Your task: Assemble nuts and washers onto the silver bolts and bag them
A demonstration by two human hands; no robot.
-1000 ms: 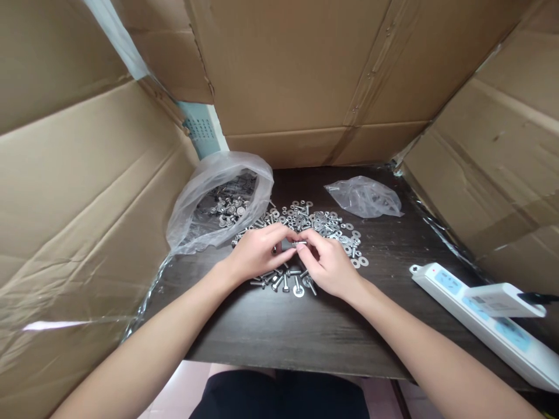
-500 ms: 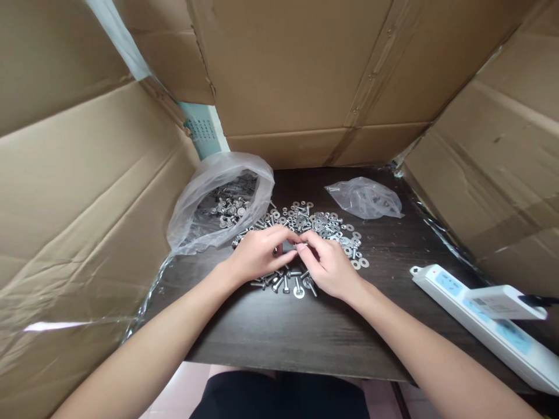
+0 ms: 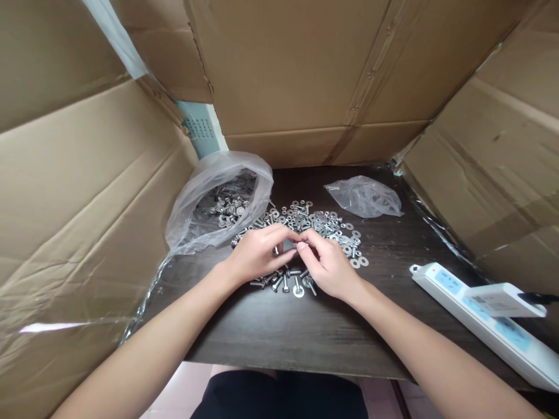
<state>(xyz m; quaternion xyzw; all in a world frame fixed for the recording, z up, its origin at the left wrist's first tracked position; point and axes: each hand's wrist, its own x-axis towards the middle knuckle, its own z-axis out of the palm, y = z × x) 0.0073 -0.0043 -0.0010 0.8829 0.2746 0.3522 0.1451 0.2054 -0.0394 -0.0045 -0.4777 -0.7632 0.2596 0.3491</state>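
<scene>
My left hand (image 3: 261, 251) and my right hand (image 3: 328, 263) meet at the fingertips over the front of a heap of loose hardware. Between both sets of fingertips is a small metal bolt (image 3: 296, 245), mostly covered by the fingers. Each thumb and forefinger is closed on it. Behind the hands spreads the pile of washers, nuts and bolts (image 3: 321, 220). Just in front of them lie several bolts (image 3: 286, 283), one resting on a washer (image 3: 298, 290).
An open clear plastic bag (image 3: 181, 224) at the back left holds many bolts. A smaller plastic bag (image 3: 364, 196) lies back right. On the right sits a white power strip (image 3: 474, 320) with a plugged-in adapter (image 3: 502, 298). Cardboard walls (image 3: 288, 70) surround the dark table (image 3: 262, 334).
Both hands stay in nearly the same place. The fingertips have shifted slightly around the bolt, and less of its shank shows now than a second ago.
</scene>
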